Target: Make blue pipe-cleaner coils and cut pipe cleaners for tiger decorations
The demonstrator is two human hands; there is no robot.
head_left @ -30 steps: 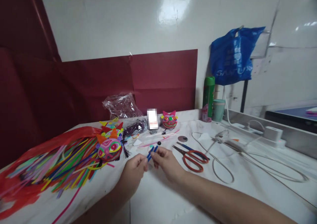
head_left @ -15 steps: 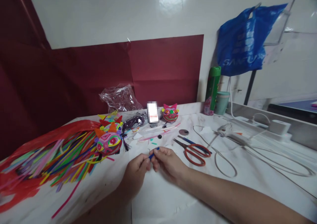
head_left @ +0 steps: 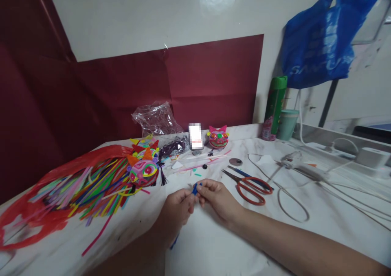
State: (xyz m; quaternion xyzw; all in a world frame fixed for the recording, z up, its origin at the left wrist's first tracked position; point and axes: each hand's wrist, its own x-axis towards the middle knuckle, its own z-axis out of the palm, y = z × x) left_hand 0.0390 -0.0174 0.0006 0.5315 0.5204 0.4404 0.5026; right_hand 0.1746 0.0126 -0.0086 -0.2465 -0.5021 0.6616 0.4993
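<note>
My left hand [head_left: 179, 207] pinches a blue pipe cleaner [head_left: 194, 189] between thumb and forefinger. Fingertips of my right hand [head_left: 215, 196] are closed on the same piece, close beside the left. Its blue tail hangs out below my left hand. To the right lie orange-handled scissors [head_left: 249, 190], apart from my fingers, with a blue-handled tool [head_left: 250, 176] behind them. Left of my hands sit colourful lion-like heads [head_left: 145, 172] next to a pile of many-coloured pipe cleaners [head_left: 100, 186].
Another pink-eared head [head_left: 218, 137] stands at the back beside a blurred white box [head_left: 196, 136]. Clear plastic wrap [head_left: 157, 117] leans at the rear. A green spray can [head_left: 275, 107], a cup [head_left: 288, 124] and white cables [head_left: 293, 207] occupy the right side.
The view has shifted, so the table things appear further right. Between my fingers the blue pipe cleaner now stands more upright, and its tail shows below my left hand.
</note>
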